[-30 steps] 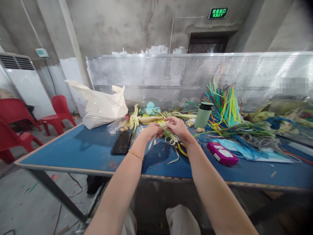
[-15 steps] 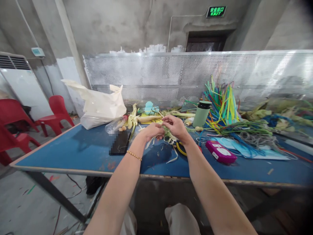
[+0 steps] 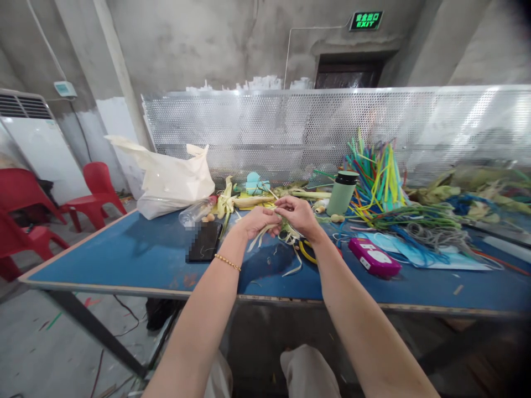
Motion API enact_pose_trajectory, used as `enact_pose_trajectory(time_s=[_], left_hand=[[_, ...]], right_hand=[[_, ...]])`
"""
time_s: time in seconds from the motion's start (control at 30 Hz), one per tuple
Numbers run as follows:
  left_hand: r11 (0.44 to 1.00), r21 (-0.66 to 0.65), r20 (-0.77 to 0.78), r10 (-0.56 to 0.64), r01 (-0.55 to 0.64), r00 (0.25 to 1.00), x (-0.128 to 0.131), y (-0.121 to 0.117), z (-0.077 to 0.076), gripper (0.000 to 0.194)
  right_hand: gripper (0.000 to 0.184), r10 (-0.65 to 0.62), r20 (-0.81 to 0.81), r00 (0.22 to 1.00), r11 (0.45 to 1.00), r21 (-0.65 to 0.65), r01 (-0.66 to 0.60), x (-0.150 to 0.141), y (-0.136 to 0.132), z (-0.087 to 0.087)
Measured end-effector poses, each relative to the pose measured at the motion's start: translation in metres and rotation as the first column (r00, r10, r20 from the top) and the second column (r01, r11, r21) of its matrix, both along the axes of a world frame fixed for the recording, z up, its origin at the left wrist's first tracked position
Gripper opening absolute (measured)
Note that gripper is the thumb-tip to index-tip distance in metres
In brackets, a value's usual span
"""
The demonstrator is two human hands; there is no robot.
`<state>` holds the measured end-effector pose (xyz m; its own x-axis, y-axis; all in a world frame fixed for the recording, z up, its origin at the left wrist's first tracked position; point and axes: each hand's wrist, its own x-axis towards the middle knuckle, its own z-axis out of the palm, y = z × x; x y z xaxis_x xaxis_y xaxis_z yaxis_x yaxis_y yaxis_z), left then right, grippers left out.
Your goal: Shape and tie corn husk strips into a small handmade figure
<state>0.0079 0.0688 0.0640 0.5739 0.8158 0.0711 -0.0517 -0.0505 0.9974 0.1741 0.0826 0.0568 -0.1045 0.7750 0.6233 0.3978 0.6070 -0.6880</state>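
Observation:
Over the middle of the blue table [image 3: 108, 249], my left hand [image 3: 261, 221] and my right hand [image 3: 296, 214] meet with fingertips nearly touching. Both are closed on pale green corn husk strips [image 3: 286, 232], whose loose ends hang below the fingers. A thin pale stalk sticks up just behind the fingertips. Part of the bundle is hidden behind my fingers. Under my right wrist lies a tool with yellow handles [image 3: 307, 252], partly covered. More corn husks [image 3: 226, 199] lie just behind my left hand.
A black phone [image 3: 204, 242], a plastic bottle [image 3: 194, 213] and a white bag [image 3: 176, 179] are at left. At right stand a green flask [image 3: 342, 193], a purple pack [image 3: 374, 257], coloured strips [image 3: 384, 177] and cords [image 3: 435, 237]. Behind runs a perforated metal panel [image 3: 249, 121].
My left fingers have shifted slightly, and the pale husk strips below them are fanned a little more to the left. My right hand stays almost in place.

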Motion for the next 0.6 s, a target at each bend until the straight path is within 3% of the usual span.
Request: enact_pose_trajectory(time_s=[0.2,0.37,0.6], left_hand=[[0.997,-0.045,0.109,0.061,-0.056,0.992,0.002,0.007,-0.005,0.015],[0.990,-0.053,0.151,0.139,-0.133,0.979,0.002,0.011,-0.006,0.016],[0.985,-0.053,0.121,0.172,-0.166,0.978,0.003,0.012,-0.006,0.017]], right_hand=[[0.020,-0.204,0.040,0.978,0.963,0.188,0.194,0.004,-0.006,0.008],[0.017,-0.148,0.210,0.966,0.980,0.161,0.115,0.005,-0.012,0.013],[0.016,-0.187,0.239,0.953,0.976,0.157,0.152,0.007,-0.009,0.009]])
